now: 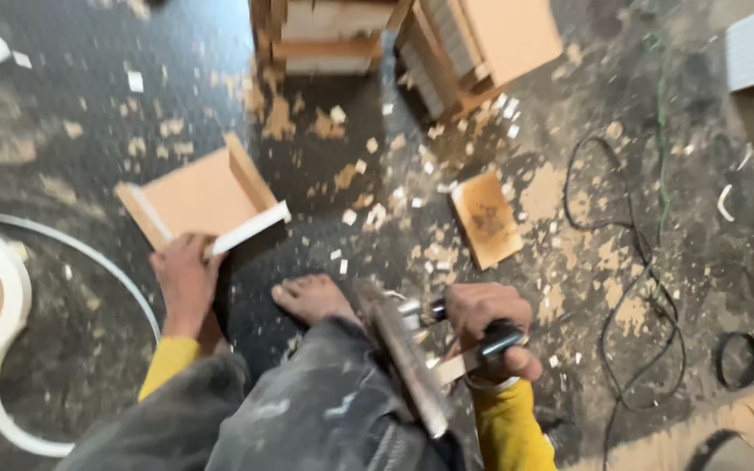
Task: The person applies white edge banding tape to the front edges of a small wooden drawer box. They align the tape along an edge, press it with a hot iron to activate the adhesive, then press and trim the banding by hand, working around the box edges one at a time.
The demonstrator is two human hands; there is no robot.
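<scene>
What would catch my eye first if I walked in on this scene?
Probably the right hand gripping a dark-handled tool over the lap. Next, the left hand holding a small open wooden box frame on the dark floor, which is littered with wood chips and sawdust.

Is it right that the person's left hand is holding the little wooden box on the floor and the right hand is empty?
Not quite. The head view shows the right hand gripping a dark-handled tool, not empty. The left hand does hold the little wooden box on the floor.
</scene>
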